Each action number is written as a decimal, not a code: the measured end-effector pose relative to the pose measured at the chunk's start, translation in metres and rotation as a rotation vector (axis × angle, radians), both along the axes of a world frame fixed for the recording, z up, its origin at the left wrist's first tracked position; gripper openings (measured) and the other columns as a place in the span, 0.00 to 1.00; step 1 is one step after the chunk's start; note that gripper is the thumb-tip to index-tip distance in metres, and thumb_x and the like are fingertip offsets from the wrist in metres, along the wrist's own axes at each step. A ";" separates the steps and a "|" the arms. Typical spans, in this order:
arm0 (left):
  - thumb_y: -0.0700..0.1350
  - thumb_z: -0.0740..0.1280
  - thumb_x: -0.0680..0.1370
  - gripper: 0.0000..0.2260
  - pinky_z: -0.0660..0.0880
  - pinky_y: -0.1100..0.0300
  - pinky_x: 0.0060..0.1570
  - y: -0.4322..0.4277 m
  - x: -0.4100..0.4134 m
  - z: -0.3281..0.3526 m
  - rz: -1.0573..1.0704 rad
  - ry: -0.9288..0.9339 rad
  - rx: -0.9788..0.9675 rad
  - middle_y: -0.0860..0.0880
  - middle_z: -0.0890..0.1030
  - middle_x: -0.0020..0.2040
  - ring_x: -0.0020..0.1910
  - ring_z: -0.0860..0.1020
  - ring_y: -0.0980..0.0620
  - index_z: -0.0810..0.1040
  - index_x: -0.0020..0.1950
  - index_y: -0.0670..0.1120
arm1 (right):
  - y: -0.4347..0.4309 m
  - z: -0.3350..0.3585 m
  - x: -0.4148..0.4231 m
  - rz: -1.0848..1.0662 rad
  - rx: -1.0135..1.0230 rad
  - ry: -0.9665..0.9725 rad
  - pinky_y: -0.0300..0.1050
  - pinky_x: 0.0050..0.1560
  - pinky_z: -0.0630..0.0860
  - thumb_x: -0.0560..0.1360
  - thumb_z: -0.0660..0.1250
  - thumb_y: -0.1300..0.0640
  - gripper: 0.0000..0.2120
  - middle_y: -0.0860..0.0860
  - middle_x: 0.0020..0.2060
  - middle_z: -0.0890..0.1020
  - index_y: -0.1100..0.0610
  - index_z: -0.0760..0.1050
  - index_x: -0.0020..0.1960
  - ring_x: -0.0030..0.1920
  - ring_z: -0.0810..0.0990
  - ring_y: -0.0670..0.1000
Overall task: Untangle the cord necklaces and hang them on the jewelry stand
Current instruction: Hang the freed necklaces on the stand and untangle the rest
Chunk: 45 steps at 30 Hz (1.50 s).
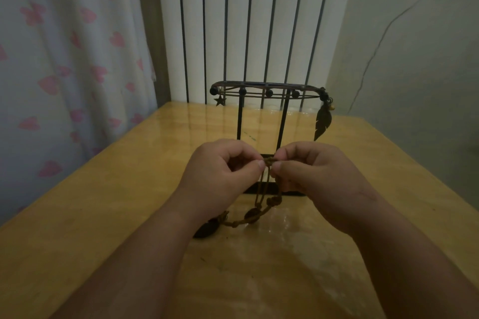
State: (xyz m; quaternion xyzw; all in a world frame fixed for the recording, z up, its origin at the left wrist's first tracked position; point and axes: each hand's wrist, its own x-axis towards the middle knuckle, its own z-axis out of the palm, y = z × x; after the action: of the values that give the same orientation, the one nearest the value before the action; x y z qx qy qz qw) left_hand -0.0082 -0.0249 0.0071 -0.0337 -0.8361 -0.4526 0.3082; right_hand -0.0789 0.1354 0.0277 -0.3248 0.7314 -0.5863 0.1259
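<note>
Both hands are held just above the table (103,215) at the centre of the view. The left hand (220,171) and the right hand (316,179) meet thumb tip to thumb tip. Each pinches, between curled thumb and forefinger, the knot (269,162) of a brown cord necklace (239,222). From the knot the cords drop toward 6 o'clock, then trail toward 7 o'clock across the table, carrying brown beads (251,213). A larger dark bead (204,230) lies on the table just beside the left wrist. The jewelry stand (239,124) is upright at 12 o'clock from the hands, with its base partly hidden behind them. A second necklace (269,97) with dark round beads is draped along the top bar of the stand. Its star charm (219,100) hangs at the 9 o'clock end and its feather pendant (322,122) at the 3 o'clock end. A radiator (246,21) stands behind the table at 12 o'clock. A curtain (64,59) with pink hearts hangs at 9 o'clock.
</note>
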 end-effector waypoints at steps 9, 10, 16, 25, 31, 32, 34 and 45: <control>0.44 0.70 0.75 0.06 0.74 0.70 0.35 0.002 0.002 0.002 -0.025 -0.059 0.017 0.55 0.82 0.37 0.35 0.78 0.58 0.83 0.42 0.54 | -0.001 -0.002 -0.001 0.032 0.054 -0.082 0.38 0.37 0.75 0.77 0.64 0.59 0.08 0.49 0.32 0.79 0.55 0.80 0.41 0.34 0.77 0.46; 0.44 0.70 0.75 0.05 0.74 0.70 0.35 0.002 0.002 0.002 -0.027 -0.061 0.017 0.55 0.82 0.37 0.35 0.78 0.58 0.83 0.42 0.54 | -0.001 -0.003 -0.001 0.029 0.056 -0.076 0.38 0.38 0.75 0.77 0.64 0.59 0.08 0.49 0.32 0.78 0.55 0.80 0.41 0.34 0.77 0.46; 0.45 0.70 0.75 0.05 0.73 0.71 0.35 0.003 0.001 0.002 0.010 -0.086 0.005 0.57 0.82 0.36 0.36 0.78 0.60 0.83 0.41 0.55 | -0.003 -0.005 -0.001 -0.006 0.091 -0.009 0.45 0.42 0.79 0.77 0.64 0.58 0.08 0.49 0.32 0.79 0.55 0.80 0.42 0.35 0.77 0.48; 0.44 0.67 0.74 0.05 0.70 0.71 0.31 0.004 -0.003 -0.003 0.017 -0.108 -0.012 0.56 0.76 0.31 0.32 0.73 0.62 0.80 0.38 0.51 | -0.007 -0.005 0.003 -0.038 0.153 0.070 0.57 0.49 0.80 0.77 0.63 0.56 0.10 0.56 0.36 0.80 0.58 0.80 0.42 0.44 0.79 0.62; 0.40 0.64 0.77 0.09 0.68 0.73 0.30 0.003 -0.003 0.000 -0.083 -0.170 0.183 0.58 0.73 0.27 0.28 0.70 0.63 0.77 0.37 0.49 | -0.006 -0.005 0.005 0.079 0.004 -0.249 0.43 0.41 0.75 0.79 0.61 0.56 0.12 0.49 0.32 0.75 0.54 0.79 0.39 0.36 0.74 0.49; 0.40 0.64 0.77 0.10 0.68 0.73 0.30 0.003 -0.003 0.000 -0.086 -0.176 0.198 0.58 0.73 0.27 0.28 0.70 0.63 0.77 0.37 0.49 | -0.007 -0.006 0.005 0.063 0.004 -0.228 0.42 0.40 0.76 0.78 0.62 0.56 0.11 0.48 0.31 0.76 0.54 0.79 0.39 0.35 0.75 0.47; 0.41 0.64 0.77 0.10 0.68 0.73 0.30 0.001 -0.004 0.000 -0.077 -0.181 0.202 0.58 0.74 0.26 0.28 0.70 0.63 0.78 0.37 0.49 | -0.009 -0.009 0.004 -0.024 0.034 -0.076 0.39 0.38 0.79 0.77 0.65 0.56 0.07 0.46 0.31 0.79 0.54 0.80 0.42 0.34 0.79 0.46; 0.43 0.67 0.76 0.08 0.70 0.72 0.32 -0.002 -0.009 -0.009 -0.024 -0.178 0.098 0.55 0.76 0.32 0.31 0.72 0.63 0.78 0.37 0.50 | -0.012 -0.011 0.006 -0.197 0.334 0.691 0.32 0.38 0.71 0.73 0.64 0.47 0.04 0.38 0.37 0.76 0.41 0.76 0.46 0.41 0.74 0.39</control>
State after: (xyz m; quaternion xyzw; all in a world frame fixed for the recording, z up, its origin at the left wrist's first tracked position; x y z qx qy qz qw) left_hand -0.0176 -0.0266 -0.0019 0.0119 -0.8366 -0.4978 0.2284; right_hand -0.0725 0.1236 0.0165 -0.4064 0.8436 -0.3246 -0.1334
